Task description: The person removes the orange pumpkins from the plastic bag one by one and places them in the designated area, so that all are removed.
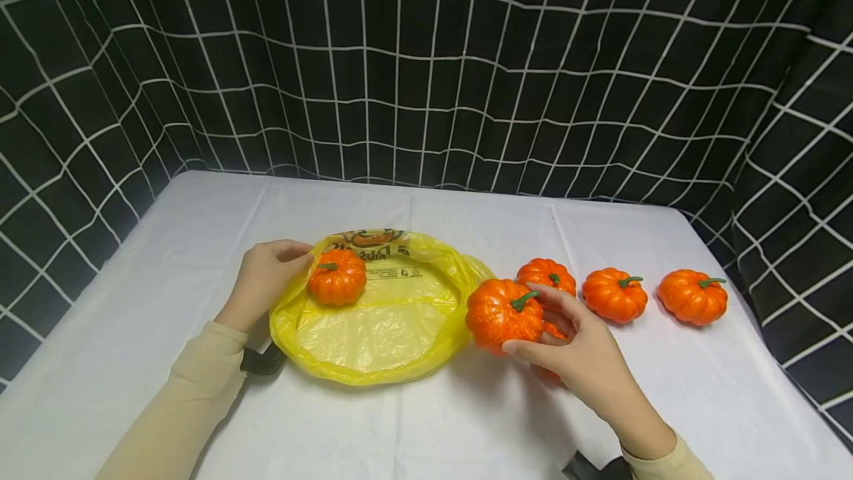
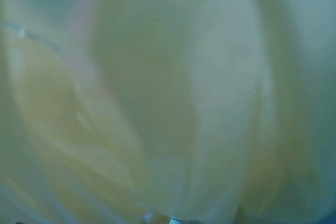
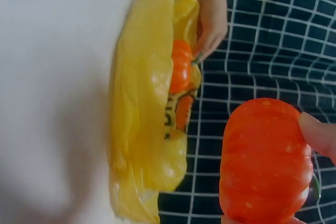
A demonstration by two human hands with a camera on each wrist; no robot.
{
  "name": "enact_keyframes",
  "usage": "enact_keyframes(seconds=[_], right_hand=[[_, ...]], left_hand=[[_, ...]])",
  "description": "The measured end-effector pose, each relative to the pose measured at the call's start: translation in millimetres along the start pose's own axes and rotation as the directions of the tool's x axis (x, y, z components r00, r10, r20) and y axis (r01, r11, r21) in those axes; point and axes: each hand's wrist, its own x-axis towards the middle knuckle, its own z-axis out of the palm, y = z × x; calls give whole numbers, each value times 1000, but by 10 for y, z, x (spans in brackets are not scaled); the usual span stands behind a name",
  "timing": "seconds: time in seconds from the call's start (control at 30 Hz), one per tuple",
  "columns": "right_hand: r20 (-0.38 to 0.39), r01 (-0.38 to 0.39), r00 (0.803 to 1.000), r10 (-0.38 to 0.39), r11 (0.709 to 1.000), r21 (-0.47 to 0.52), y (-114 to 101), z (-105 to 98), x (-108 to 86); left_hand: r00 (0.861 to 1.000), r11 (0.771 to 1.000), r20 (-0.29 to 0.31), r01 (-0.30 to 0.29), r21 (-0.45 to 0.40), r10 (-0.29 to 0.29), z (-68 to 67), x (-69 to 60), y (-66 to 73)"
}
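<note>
Pumpkins: six showing, all small, orange and ribbed. One yellow plastic bag point(image 1: 373, 377) is lying on the white tablecloth point(image 1: 320, 435), its mouth gaping upward, dark print showing on its far inner wall.

Pumpkin one, the bagged pumpkin point(image 1: 338, 284), is sitting inside the bag's mouth at the left, green stem pointing left.

Pumpkin two, the held pumpkin point(image 1: 501, 317), is hanging in the right hand point(image 1: 589, 358) just beside the bag's right rim, outside the bag and above the cloth. Thumb and fingers are pinching it from the right; its green stem is tilting up and to the right.

Pumpkins three to five are resting in a rough row on the cloth, right of the bag: the nearest-to-bag pumpkin point(image 1: 545, 272), partly covered by the held one; the middle pumpkin point(image 1: 609, 298); the far-right pumpkin point(image 1: 690, 301). The last two are standing apart.

Pumpkin six, the hidden pumpkin point(image 1: 548, 374), is showing only in scraps behind the right hand.

Hands: two. The left hand point(image 1: 260, 284) is gripping the bag's left rim close to the bagged pumpkin; whether its fingertips are touching that pumpkin, cannot tell. Left wrist view: blurred yellow plastic is filling it.
</note>
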Motion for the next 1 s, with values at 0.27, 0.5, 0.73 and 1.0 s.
enact_keyframes(seconds=[0.27,0.5,0.73,1.0], right_hand=[[-84,-48,996,43,997,-55,108,-268,-62],[-120,-128,986,117,988,-86,232,-488,-98],[-174,-191,970,167,973,-127,382,-672,-124],[-242,-248,946,215,962,-112,524,-801,-170]], left_hand=[[1000,1000,4,3,-1,-3,-7,-12,17],[1000,1000,10,9,-8,-9,-2,-12,14],[1000,1000,4,1,-11,-1,9,-1,4],[1000,1000,1,-1,-1,1,8,-5,10]])
